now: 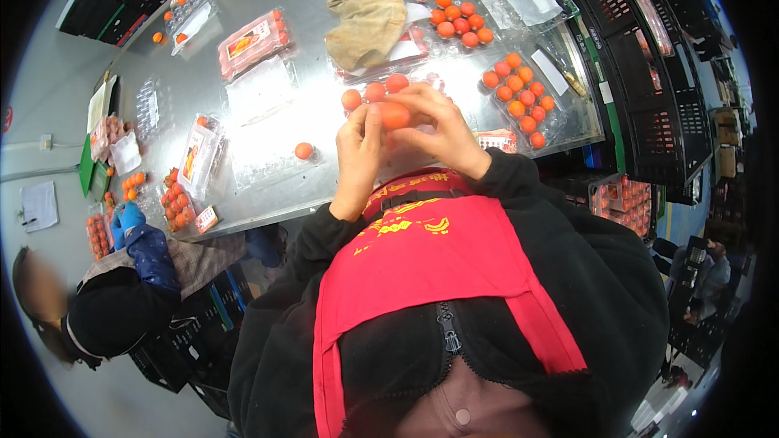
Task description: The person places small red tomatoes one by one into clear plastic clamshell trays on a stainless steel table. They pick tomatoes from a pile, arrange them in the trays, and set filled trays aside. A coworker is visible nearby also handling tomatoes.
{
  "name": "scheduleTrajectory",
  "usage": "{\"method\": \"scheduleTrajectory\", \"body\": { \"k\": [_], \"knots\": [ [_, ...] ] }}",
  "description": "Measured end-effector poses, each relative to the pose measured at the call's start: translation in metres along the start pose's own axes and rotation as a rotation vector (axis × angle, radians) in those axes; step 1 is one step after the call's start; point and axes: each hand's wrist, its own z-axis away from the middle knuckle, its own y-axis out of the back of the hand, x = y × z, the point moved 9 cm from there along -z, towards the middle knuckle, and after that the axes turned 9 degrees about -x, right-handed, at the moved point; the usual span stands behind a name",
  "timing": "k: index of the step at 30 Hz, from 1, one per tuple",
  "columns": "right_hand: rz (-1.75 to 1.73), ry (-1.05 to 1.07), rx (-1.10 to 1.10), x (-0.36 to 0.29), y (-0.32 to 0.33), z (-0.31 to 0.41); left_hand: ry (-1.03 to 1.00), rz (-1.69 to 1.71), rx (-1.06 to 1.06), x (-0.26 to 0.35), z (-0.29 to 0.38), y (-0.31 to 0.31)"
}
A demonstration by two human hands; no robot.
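Observation:
Between my left hand [360, 152] and my right hand [441, 128], just above the near side of the metal table, an orange-red tomato [393, 116] is held by the fingertips of both. Directly behind the hands, several tomatoes [375, 92] sit in a clear plastic tray, partly hidden by the fingers. A lone tomato [303, 150] rests left of my left hand. To the right of my right hand lies a clear tray with rows of tomatoes [526, 98], and another filled group [461, 25] is farther back. A printed label sheet [496, 140] lies beside my right wrist.
A brown cloth [365, 18] lies on packs behind the hands. Closed labelled tomato packs [254, 44] and empty clear trays [261, 88] are spread leftward. Black crates [645, 73] stand along the right edge. At the lower left, a co-worker in blue gloves [128, 219] handles tomato packs.

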Motion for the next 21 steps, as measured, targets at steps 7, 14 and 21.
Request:
{"method": "scheduleTrajectory", "body": {
  "k": [7,14,21],
  "knots": [
    [-0.599,-0.283,-0.002,0.035,-0.016,0.010,-0.213,-0.316,0.084,0.024,0.009,0.000],
    [-0.722,-0.353,-0.041,0.034,-0.015,0.007,-0.420,-0.501,0.109,0.040,0.013,-0.008],
    [-0.869,-0.410,-0.070,0.045,-0.018,0.005,-0.299,-0.232,0.076,0.025,0.001,-0.005]
  ]
}}
